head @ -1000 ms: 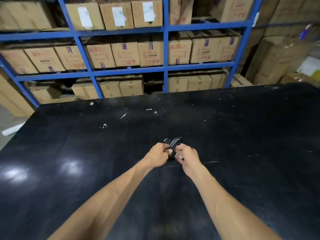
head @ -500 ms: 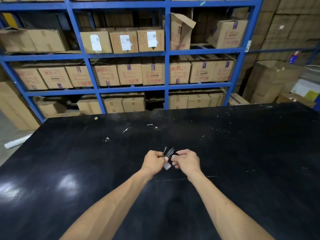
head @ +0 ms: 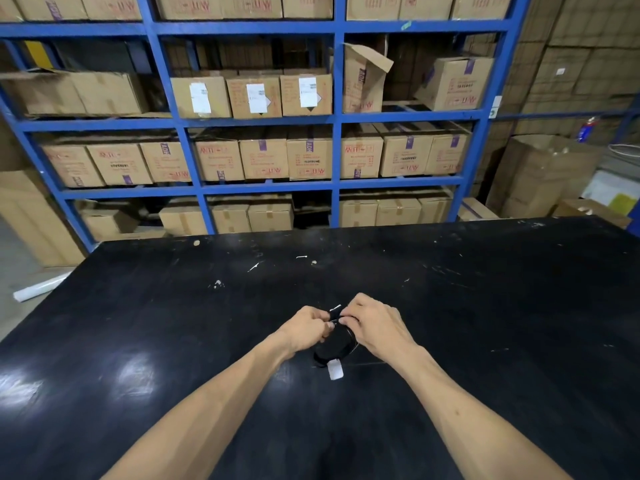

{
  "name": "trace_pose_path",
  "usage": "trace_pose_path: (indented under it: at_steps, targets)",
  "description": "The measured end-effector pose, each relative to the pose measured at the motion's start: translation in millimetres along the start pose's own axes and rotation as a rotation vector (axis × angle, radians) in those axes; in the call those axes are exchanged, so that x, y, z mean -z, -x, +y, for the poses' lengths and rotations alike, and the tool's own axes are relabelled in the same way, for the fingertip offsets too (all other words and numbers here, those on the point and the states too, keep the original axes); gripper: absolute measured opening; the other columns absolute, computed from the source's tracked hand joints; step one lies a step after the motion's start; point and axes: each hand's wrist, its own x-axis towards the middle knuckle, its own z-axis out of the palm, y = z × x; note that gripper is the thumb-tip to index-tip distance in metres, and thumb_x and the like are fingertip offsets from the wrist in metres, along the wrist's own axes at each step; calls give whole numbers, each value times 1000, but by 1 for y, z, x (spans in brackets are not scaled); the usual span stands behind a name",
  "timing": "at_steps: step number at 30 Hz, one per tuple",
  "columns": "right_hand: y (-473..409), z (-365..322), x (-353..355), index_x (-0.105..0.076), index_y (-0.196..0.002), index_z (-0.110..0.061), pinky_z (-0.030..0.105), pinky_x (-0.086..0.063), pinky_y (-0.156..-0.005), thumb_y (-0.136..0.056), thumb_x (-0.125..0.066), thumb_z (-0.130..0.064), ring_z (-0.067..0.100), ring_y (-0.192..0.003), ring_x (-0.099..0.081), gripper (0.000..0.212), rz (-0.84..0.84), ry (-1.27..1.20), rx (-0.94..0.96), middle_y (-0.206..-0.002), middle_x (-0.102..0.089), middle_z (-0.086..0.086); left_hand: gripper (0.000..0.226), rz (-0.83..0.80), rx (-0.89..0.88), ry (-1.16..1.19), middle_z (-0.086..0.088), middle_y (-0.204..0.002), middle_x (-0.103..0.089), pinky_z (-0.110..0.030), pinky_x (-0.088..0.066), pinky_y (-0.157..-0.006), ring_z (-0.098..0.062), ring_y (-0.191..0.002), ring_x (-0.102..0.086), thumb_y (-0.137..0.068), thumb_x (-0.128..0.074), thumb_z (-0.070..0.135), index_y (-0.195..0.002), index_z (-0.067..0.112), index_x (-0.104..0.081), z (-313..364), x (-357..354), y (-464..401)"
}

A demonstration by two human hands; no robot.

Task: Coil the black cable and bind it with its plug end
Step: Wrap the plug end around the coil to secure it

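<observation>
A small coiled black cable (head: 335, 347) is held between both hands just above the black table (head: 485, 323). My left hand (head: 304, 328) pinches the bundle from the left, fingers closed on it. From the right, my right hand (head: 372, 323) closes on the top of the bundle. A white tag (head: 335, 370) hangs from the lower end of the cable. A short glinting bit of cable shows between the fingertips. The plug end is hidden by the fingers.
The wide black table carries small white scraps (head: 217, 284) near its far side. Behind it stands a blue shelving rack (head: 334, 150) full of cardboard boxes. A white roll (head: 38, 289) lies on the floor at the left.
The camera tilted up, so more shelving shows. The bundle now hangs lower between the hands, its white tag dangling below; the hands stay pressed together on it.
</observation>
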Motion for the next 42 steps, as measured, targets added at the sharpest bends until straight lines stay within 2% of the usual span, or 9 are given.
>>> trace_pose_path:
  at_steps: [6,11,15,18,22,26,31,39,42]
  targets:
    - [-2,-3,7,-74,-102,-22,38,-50,-97,-98,-63,-30,18,-105,-70,14,-19,-190,-109,-147,-56,-17,23,-102,-42,-35,-2,-68,-46,-27,-42,-68,-14,-65,-43,-96,-48,3,-77,10,-60,8,4,5]
    - [-4,-4,15,-65,-94,-33,37,-57,-79,-89,-68,-33,16,-81,-68,5,-92,-341,-210,-84,-73,-9,33,-171,-29,-57,-5,-65,-39,-33,-40,-70,-15,-62,-38,-94,-46,-3,-65,12,-47,13,12,8]
    - [-9,0,16,-62,-127,-27,35,-54,-81,-96,-62,-28,15,-83,-66,31,-271,-325,-192,-82,-66,-13,31,-212,-3,-52,-3,-68,-47,-33,-41,-74,-16,-68,-45,-98,-49,3,-69,12,-54,10,8,7]
    - [-8,5,7,-69,-125,-21,31,-49,-71,-100,-53,-29,17,-74,-57,30,-300,-210,-191,-85,-61,-5,13,-186,3,20,-7,-85,-65,-25,-47,-77,-17,-81,-58,-94,-60,10,-99,3,-70,0,6,4]
    - [-1,16,-5,-72,-108,-20,27,-46,-60,-97,-53,-27,12,-59,-56,24,-182,-325,-316,-76,-63,-5,36,-190,89,209,-4,-106,-76,-30,-46,-87,-12,-96,-66,-78,-67,12,-113,20,-75,-17,20,1]
    - [-3,32,-22,-72,-105,-9,36,-62,-84,-100,-58,-13,17,-72,-70,16,-177,-729,-493,-80,-70,4,31,-128,184,247,-1,-97,-77,-30,-48,-80,-14,-92,-67,-77,-68,10,-107,19,-73,-42,28,-5]
    - [-7,47,-56,-71,-101,-3,33,-64,-82,-97,-63,-8,15,-76,-68,11,-247,-990,-706,-91,-72,11,22,-67,243,394,-14,-95,-75,-22,-57,-63,-20,-84,-77,-92,-67,4,-114,1,-69,-67,21,-14]
    - [-13,59,-122,-67,-109,-12,32,-60,-66,-85,-78,-11,18,-67,-66,26,-213,-840,-910,-84,-70,8,20,197,400,703,-16,-89,-70,-30,-59,-68,-25,-81,-71,-86,-61,-11,-103,-2,-67,-103,0,-41]
    - [-16,60,-147,-70,-108,-11,36,-65,-74,-85,-78,-10,18,-63,-68,25,-221,-827,-954,-83,-68,6,29,289,468,661,-17,-91,-69,-39,-59,-84,-27,-85,-68,-85,-59,-17,-110,-3,-64,-123,-13,-51]
